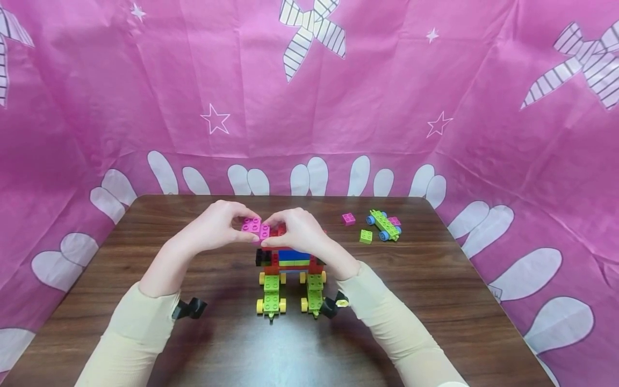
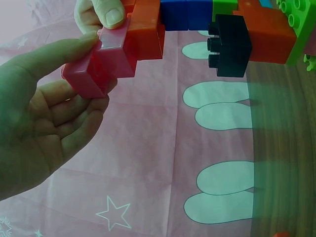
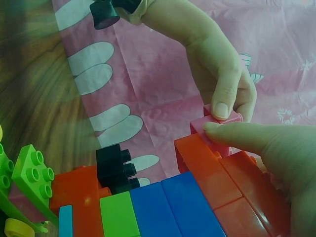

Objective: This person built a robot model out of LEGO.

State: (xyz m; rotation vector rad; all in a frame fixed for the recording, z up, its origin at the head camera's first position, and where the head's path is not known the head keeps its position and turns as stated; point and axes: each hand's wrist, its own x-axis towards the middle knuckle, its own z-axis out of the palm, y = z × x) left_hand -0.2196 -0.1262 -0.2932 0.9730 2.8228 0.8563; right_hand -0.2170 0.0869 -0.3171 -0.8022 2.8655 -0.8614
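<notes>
My left hand (image 1: 213, 228) pinches a pink brick (image 1: 251, 224) between thumb and fingers. Against it sits a second pink brick (image 1: 265, 231), which the thumb and fingers of my right hand (image 1: 301, 230) grip. In the left wrist view the outer pink brick (image 2: 81, 78) is slightly lower than the inner pink brick (image 2: 118, 52). The inner one adjoins a red brick (image 2: 147, 32) at the top of a built model. Blue bricks (image 3: 175, 205), a lime brick (image 3: 117, 215) and a black brick (image 3: 112, 168) make up the model's body. Two lime wheeled bases (image 1: 272, 294) with yellow wheels stand below.
Right of the model, on the brown table (image 1: 411, 301), lie a lime car base (image 1: 383, 223) with blue wheels, a small pink brick (image 1: 348, 219) and a small lime brick (image 1: 366, 236). Another pink brick (image 1: 395, 221) is partly hidden behind that base. A pink patterned cloth (image 1: 309, 107) surrounds the table.
</notes>
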